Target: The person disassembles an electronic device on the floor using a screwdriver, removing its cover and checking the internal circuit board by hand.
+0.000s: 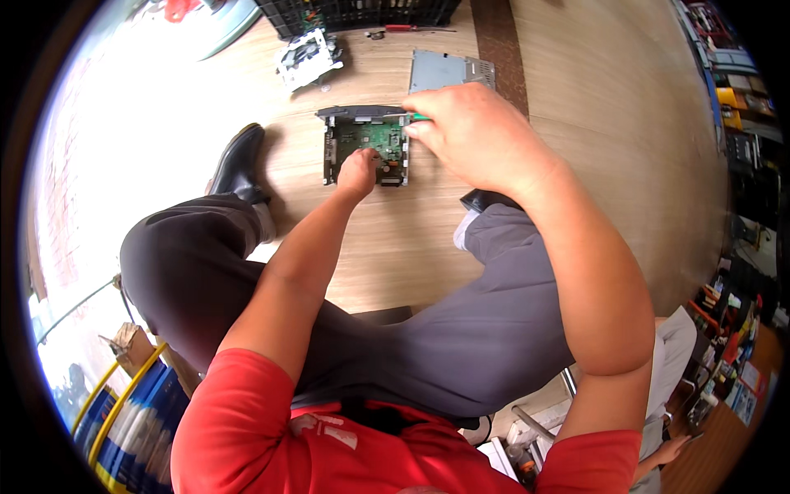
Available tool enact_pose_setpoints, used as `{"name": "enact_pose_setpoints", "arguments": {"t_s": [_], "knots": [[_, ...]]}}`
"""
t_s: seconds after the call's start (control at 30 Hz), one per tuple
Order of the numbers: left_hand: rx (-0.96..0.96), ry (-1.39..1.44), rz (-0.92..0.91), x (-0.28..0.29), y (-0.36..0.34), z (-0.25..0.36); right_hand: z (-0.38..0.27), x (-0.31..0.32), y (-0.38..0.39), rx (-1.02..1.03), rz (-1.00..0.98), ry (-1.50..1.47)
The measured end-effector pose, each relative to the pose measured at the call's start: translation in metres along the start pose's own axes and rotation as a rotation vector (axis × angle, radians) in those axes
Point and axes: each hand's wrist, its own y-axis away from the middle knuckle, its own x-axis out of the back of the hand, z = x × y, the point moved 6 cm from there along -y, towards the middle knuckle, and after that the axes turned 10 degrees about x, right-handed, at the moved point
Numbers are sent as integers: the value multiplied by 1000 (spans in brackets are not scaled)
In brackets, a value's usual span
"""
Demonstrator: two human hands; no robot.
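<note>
Working over the floor (387,247), had the opened-up electronics unit (328,148) right under the left hand (358,171), curled low over the green circuit board (362,138); couldn't really tell if gripping anything. Pinched a slim green-handled tool (420,117) in the mostly closed right hand (476,132), at the unit's far right corner.

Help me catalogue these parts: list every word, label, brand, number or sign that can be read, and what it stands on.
None can be read.
Circuit board: any markings are too small to read.
Metal plate: any print is too small to read.
Red shirt: pale mark on the chest, too unclear to read.
</note>
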Motion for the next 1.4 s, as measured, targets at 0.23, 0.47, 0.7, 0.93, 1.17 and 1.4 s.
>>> {"name": "enact_pose_setpoints", "arguments": {"t_s": [0.23, 0.47, 0.7, 0.93, 1.17, 1.4], "knots": [[191, 133, 134, 32, -4, -13, -9, -1, -8, 43, 37, 11], [201, 120, 76, 27, 4, -16, -14, -9, -15, 33, -24, 46], [237, -45, -235, -9, 25, -15, -9, -9, -17, 31, -35, 64], [176, -15, -168, -26, 25, -20, -4, -13, -20, -1, -76, 26], [286, -10, -206, -35, 20, -12, 6, -18, -14, -58, -56, -47], [368, -83, -304, -46, 24, -12, 2, -20, -14, -52, -66, -41]]}}
